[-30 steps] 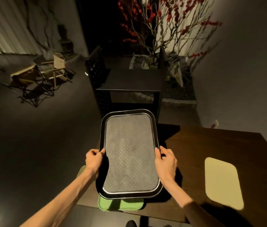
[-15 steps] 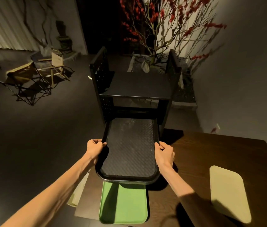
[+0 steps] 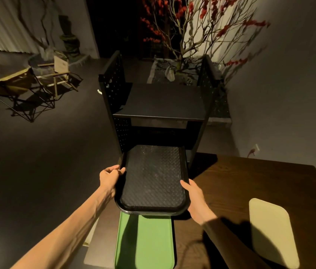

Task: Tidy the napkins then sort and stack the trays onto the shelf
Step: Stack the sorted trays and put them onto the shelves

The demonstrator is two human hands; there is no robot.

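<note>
The black rectangular plastic tray (image 3: pixel 154 177) has a rough, diamond-textured matt face; beneath it, the brown wooden table (image 3: pixel 250 183) shows grain.

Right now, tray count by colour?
Black tray: 1, half slid into the shelf, held on both sides by the left hand and right hand
Green tray: 1, on the table
Cream tray: 1, on the table
Total: 3
</note>
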